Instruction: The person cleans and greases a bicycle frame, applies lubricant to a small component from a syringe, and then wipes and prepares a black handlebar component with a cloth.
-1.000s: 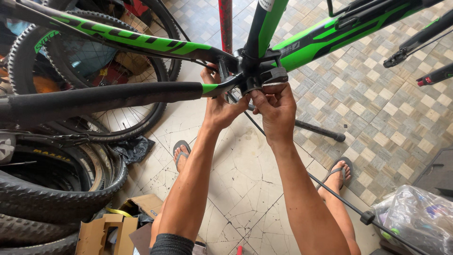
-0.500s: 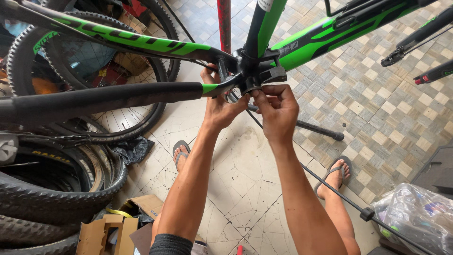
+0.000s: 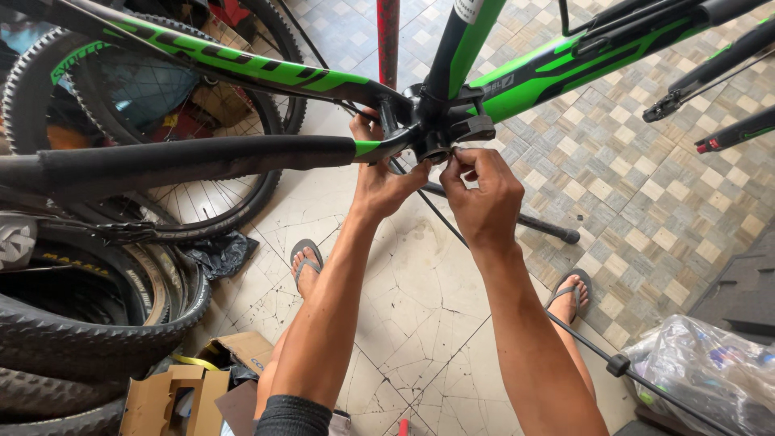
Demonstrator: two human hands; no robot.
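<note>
Little has shifted since the earlier pictures: both hands stay raised at the same joint of the frame, only nudged slightly across the view.

Largest is the green and black metal bicycle frame (image 3: 557,69), hung overhead on a red stand post (image 3: 388,40), apparently so its underside can be reached from below. Its black bottom bracket shell (image 3: 436,141), where the tubes meet, is the point both hands work on. Running left from the grip is the chainstay in its black sleeve (image 3: 186,161); behind that, a spoked rear wheel with knobby tyre (image 3: 153,121), and lower left a stack of loose black tyres (image 3: 73,323). Below the grip, well apart, lie a brown cardboard box (image 3: 173,396) and, to the lower right, a clear plastic bag (image 3: 710,371).

The left hand (image 3: 383,182) cups the shell from underneath, fingers wrapped behind it, seemingly to steady it. The right hand (image 3: 484,194) has thumb and fingertips pinched together on a small part at the shell's face; what it is cannot be told. A thin black cable (image 3: 440,214) hangs between the wrists.
</note>
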